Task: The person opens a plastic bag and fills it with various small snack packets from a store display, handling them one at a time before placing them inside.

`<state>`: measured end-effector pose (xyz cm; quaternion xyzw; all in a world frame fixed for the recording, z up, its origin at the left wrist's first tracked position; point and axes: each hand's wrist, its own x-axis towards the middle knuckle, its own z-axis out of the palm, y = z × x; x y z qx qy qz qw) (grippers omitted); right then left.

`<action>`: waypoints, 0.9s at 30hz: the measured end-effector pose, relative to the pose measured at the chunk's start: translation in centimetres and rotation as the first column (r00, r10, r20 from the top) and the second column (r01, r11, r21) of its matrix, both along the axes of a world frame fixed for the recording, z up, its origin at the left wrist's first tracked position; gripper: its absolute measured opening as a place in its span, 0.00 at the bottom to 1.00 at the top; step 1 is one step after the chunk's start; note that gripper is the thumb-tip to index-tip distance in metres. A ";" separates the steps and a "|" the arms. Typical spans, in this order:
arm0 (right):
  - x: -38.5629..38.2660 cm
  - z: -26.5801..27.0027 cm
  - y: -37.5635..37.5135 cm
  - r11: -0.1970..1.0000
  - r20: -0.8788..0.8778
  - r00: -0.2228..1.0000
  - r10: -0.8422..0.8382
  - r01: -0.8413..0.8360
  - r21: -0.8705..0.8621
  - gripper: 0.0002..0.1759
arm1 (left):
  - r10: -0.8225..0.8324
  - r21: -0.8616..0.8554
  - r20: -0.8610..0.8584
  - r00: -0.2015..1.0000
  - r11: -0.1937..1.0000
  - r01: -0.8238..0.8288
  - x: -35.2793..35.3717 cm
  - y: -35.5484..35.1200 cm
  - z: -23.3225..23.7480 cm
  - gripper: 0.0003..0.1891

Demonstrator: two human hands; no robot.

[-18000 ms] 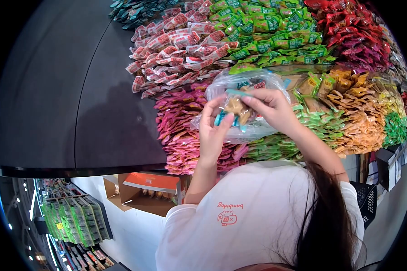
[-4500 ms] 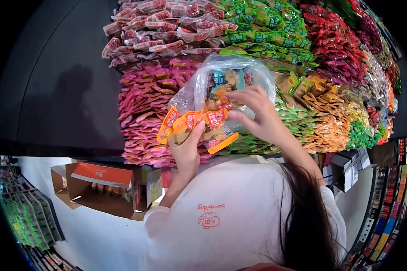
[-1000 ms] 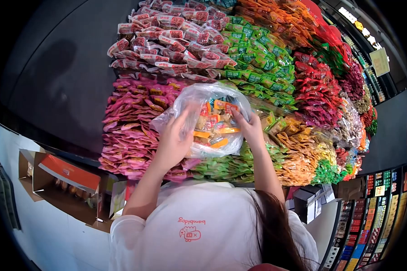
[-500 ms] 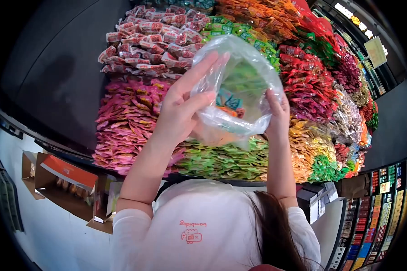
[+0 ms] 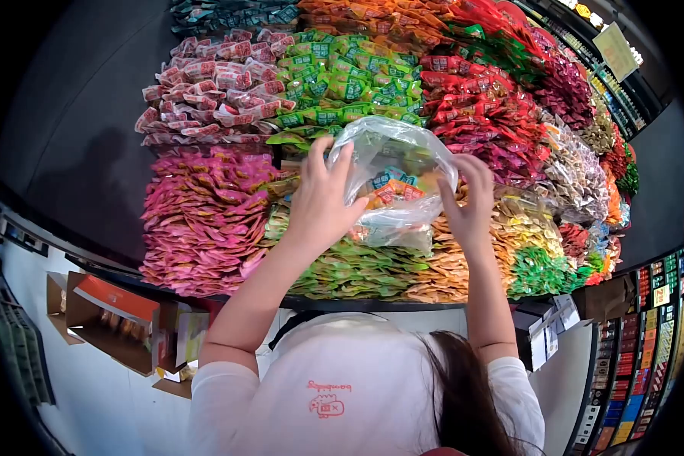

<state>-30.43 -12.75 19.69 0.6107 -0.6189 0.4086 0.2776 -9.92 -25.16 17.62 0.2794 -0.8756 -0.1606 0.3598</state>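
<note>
A clear plastic bag (image 5: 406, 135) sits low over the heaps of wrapped snacks, its mouth wide and facing up. Several small packets (image 5: 395, 191), orange and teal, lie inside it. My left hand (image 5: 321, 196) grips the bag's left rim, with the thumb and a finger against the plastic. On the opposite side my right hand (image 5: 467, 204) has the rim between its thumb and curled fingers. Just beyond the bag are green-wrapped snacks (image 5: 342, 83); pink-wrapped ones (image 5: 205, 220) lie to the left of my left hand.
Red packets (image 5: 486, 114) and white ones (image 5: 213, 83) are heaped at the back. Orange packets (image 5: 448, 266) lie near the front edge. Open cardboard boxes (image 5: 118, 319) stand below at left, and a packed shelf (image 5: 638, 357) is at right.
Both hands have lowered the bag toward the snack heaps and nearer to me. Its mouth is still spread, and the packets inside now show more clearly. The view has shifted slightly.
</note>
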 end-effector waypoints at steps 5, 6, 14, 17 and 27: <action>0.0 -0.2 -1.7 0.906 -0.133 0.963 0.235 -0.167 0.389 0.14 | 0.081 -0.367 0.048 0.996 0.929 -0.058 -2.7 1.3 3.1 0.31; -0.8 -1.3 -2.0 0.895 -0.188 0.963 0.194 -0.095 0.436 0.16 | 0.096 -0.312 0.247 0.964 0.950 -0.014 -3.2 1.0 3.4 0.26; -1.3 -1.7 0.5 0.704 -0.307 0.934 0.185 0.092 0.704 0.47 | 0.084 -0.345 0.484 0.871 0.933 0.101 -4.1 -5.2 -1.1 0.09; -1.7 -1.0 0.7 0.625 -0.246 0.952 0.181 0.082 0.777 0.49 | -0.070 -0.065 0.121 0.990 0.995 0.078 -2.6 -7.8 1.1 0.06; -1.2 -1.3 0.4 0.763 -0.435 0.830 0.349 0.019 0.647 0.49 | -0.262 -0.307 0.397 0.880 0.865 0.396 -1.7 -5.3 -0.3 0.19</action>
